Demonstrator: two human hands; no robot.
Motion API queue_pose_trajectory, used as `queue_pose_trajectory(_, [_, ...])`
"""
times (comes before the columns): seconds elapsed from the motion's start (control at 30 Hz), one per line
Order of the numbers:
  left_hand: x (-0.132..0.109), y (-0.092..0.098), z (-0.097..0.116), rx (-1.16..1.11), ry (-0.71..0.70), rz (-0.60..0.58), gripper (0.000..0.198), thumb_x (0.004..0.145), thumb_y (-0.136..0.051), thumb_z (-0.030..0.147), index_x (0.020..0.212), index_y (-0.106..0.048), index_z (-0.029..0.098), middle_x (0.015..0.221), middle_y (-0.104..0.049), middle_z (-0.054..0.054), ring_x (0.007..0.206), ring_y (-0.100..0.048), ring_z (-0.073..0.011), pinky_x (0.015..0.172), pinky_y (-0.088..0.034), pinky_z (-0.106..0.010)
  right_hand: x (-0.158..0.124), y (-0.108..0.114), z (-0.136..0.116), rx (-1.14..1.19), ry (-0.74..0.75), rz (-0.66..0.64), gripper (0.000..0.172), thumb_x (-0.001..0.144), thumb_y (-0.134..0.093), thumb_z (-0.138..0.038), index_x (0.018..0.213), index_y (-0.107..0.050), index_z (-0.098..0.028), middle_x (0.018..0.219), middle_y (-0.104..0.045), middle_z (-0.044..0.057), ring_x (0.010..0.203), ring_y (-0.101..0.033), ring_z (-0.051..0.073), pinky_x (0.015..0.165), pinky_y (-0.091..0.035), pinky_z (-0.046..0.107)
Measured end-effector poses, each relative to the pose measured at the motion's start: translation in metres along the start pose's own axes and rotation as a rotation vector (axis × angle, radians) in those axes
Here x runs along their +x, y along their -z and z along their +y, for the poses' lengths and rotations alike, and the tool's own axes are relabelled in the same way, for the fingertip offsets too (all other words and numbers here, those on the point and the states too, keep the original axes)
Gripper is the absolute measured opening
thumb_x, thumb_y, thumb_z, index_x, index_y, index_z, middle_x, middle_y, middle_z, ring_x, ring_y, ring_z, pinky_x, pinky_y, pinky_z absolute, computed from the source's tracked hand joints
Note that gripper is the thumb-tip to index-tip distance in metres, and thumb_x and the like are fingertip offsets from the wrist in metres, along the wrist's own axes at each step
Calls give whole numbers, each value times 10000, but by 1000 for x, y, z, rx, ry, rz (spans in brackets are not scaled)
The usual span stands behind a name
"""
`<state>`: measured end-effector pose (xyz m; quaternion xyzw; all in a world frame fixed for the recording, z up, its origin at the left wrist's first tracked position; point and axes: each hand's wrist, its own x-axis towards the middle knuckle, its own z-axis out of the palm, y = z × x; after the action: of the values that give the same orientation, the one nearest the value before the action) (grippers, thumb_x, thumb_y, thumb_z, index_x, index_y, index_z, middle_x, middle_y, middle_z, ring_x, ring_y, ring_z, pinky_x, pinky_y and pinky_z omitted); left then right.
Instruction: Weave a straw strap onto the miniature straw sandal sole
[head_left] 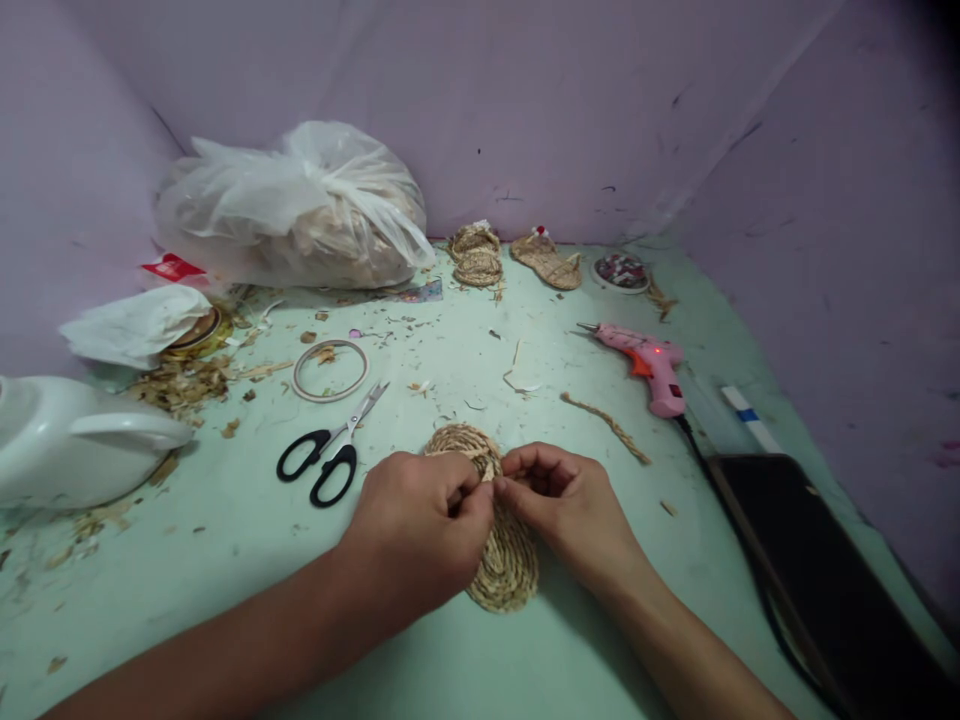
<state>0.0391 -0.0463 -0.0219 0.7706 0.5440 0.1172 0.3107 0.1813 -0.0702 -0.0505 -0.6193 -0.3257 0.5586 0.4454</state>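
Observation:
A small sandal (507,575) of coiled, braided straw lies on the table in front of me, its sole running away from me. Over its middle, my left hand (424,520) is closed, thumb and index finger pinching at a pale straw strap (486,465). My right hand (574,505) meets it there, its thumb and index finger pressed together at the same spot. The fingertips of both hands nearly touch, and the exact bit of strap between them is hidden. Left of my hands lie black-handled scissors (334,450), blades slightly apart. A short braided straw cord (607,425) rests beyond my right hand.
A pink glue gun (649,362) with a lit red light lies at right, its cable running past a dark phone-like slab (817,570). Finished-looking straw sandals (546,262), a bead bowl (621,271) and a stuffed plastic bag (300,215) line the back. A tape ring (298,378) and white jug (67,440) are left.

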Motion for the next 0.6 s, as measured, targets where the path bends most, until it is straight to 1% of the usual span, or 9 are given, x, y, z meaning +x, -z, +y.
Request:
queue_pose_trajectory(0.1, [1, 2, 1, -9, 5, 2, 274, 709, -442, 287, 468, -390, 167, 420, -332, 54, 422, -280, -67, 432, -189, -214, -1, -1, 0, -11, 12, 3, 114, 534, -684, -170, 597, -591, -149, 486, -538, -40, 445, -442, 66, 421, -359, 190])
queue_pose_trajectory(0.23, [2, 2, 2, 5, 16, 12, 272, 691, -444, 271, 452, -367, 167, 419, -317, 53, 417, -259, -66, 424, -175, -219, -1, -2, 0, -31, 16, 14, 111, 536, -676, -138, 610, -594, -143, 497, -546, -38, 453, -453, 67, 430, -364, 186])
queue_pose_trajectory(0.43, [2, 7, 2, 17, 35, -73, 232, 693, -429, 276, 485, -463, 179, 420, -349, 46, 417, -295, -79, 418, -180, -226, -6, -4, -2, -56, 41, 20, 93, 552, -662, -147, 616, -596, -144, 512, -555, -33, 465, -466, 73, 445, -380, 192])
queue_pose_trajectory(0.53, [2, 8, 0, 53, 48, -68, 242, 700, -430, 276, 478, -437, 179, 424, -354, 43, 425, -309, -85, 426, -193, -230, -7, -5, -2, -48, 47, 32, 90, 560, -663, -174, 610, -594, -144, 512, -555, -30, 464, -470, 75, 444, -383, 195])
queue_pose_trajectory(0.6, [2, 6, -1, 98, 18, -51, 277, 730, -425, 294, 479, -421, 177, 434, -370, 38, 436, -328, -90, 446, -215, -235, -6, -5, -2, -41, 43, 42, 93, 558, -668, -184, 598, -593, -146, 500, -546, -33, 456, -465, 74, 434, -377, 193])
